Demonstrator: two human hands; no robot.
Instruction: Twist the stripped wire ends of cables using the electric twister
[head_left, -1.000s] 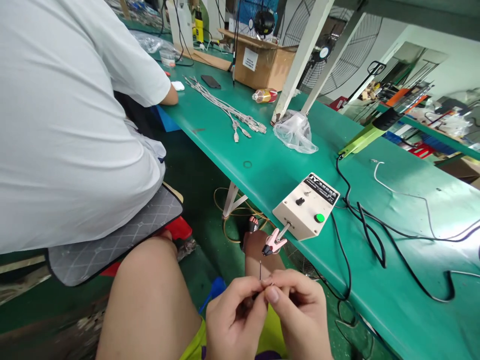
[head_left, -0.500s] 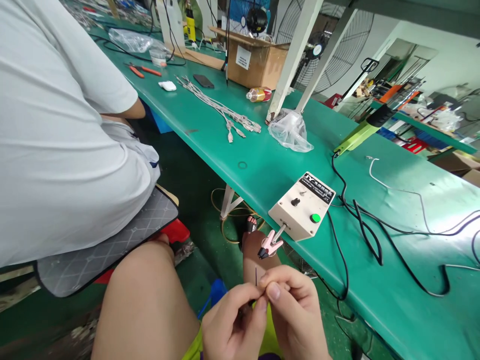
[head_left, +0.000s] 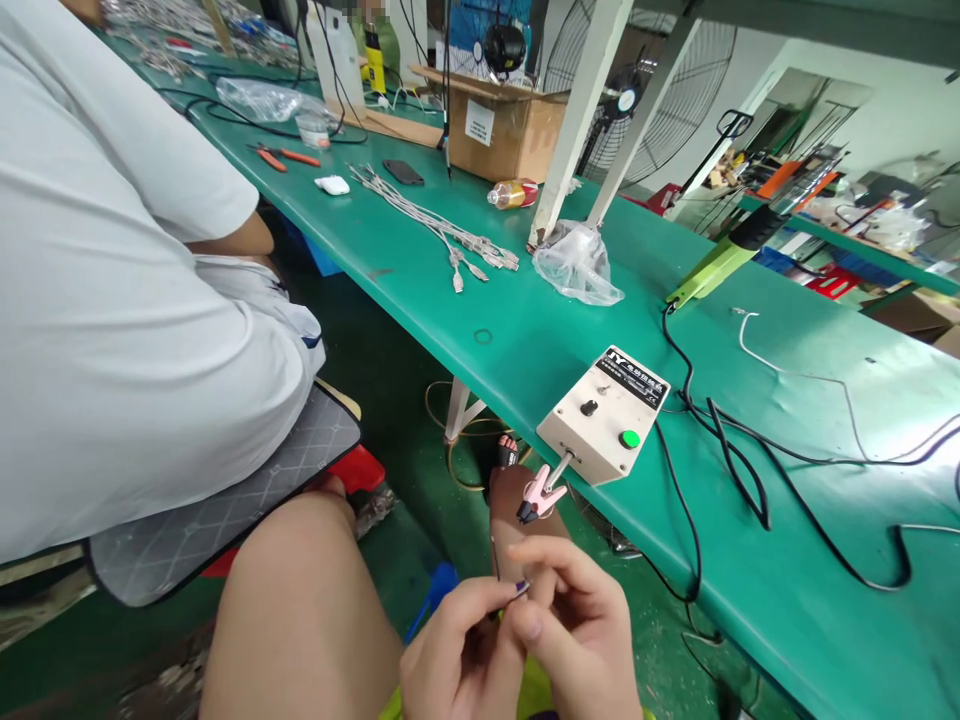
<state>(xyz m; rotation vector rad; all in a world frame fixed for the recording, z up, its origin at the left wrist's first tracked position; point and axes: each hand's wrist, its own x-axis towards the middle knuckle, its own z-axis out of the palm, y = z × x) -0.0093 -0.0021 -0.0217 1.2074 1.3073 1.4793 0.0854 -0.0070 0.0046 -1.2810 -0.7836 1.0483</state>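
A short, thin dark wire [head_left: 519, 590] with a purple-blue part shows between my two hands, above my lap. My left hand [head_left: 456, 645] is closed, its thumb and forefinger pinching the wire. My right hand [head_left: 581, 630] is right beside it, thumb and forefinger apart around the wire's end, the thumb close to the left fingertips. Just beyond my hands, a pink clip [head_left: 541, 493] with black tips sits on the metal shaft of a cream control box [head_left: 604, 415]. The box has a black knob and a green button and stands at the table's edge.
The green table [head_left: 442, 320] runs diagonally, with grey USB cables [head_left: 435, 222], a plastic bag [head_left: 577, 262], a bottle [head_left: 513, 194] and a yellow-green tool [head_left: 712, 262] on it. Black cords [head_left: 739, 465] lie right of the box. A person in a white shirt [head_left: 135, 300] sits at left.
My right thumb and forefinger have parted from their pinch at the wire, uncovering its purple-blue part. My left hand keeps its pinch. The camera view has shifted slightly.
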